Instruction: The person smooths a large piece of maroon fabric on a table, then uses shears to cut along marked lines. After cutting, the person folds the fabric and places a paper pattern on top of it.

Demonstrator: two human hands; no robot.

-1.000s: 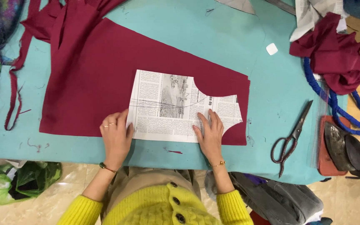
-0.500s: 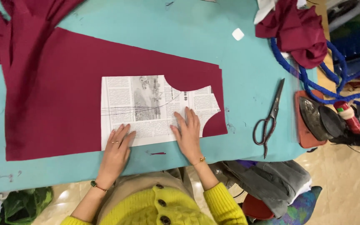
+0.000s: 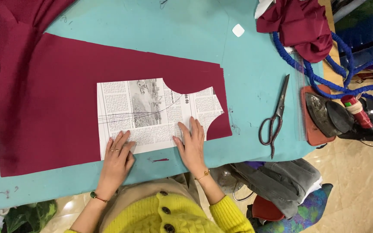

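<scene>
With the left hand (image 3: 116, 159) and right hand (image 3: 192, 146) laid flat and open, gripping nothing, the newspaper pattern (image 3: 154, 113) is pinned on the maroon cloth (image 3: 52, 108) near the desk's (image 3: 247, 64) front edge; even pressure is best applied so nothing shifts.

A turquoise tabletop (image 3: 238, 64) carries a large maroon cloth (image 3: 52, 99) spread flat across its left and middle, with a small maroon scrap (image 3: 160, 160) near the front edge. Right of the cloth lie dark scissors (image 3: 274, 118), blades pointing away, and a small white chalk piece (image 3: 238, 30) further back. At the right edge sit a bunched maroon heap (image 3: 301, 23), a blue cord (image 3: 311, 71) looping beside it, and a red-brown pad (image 3: 314, 131) bearing an iron, which overhangs the tabletop's corner.
</scene>
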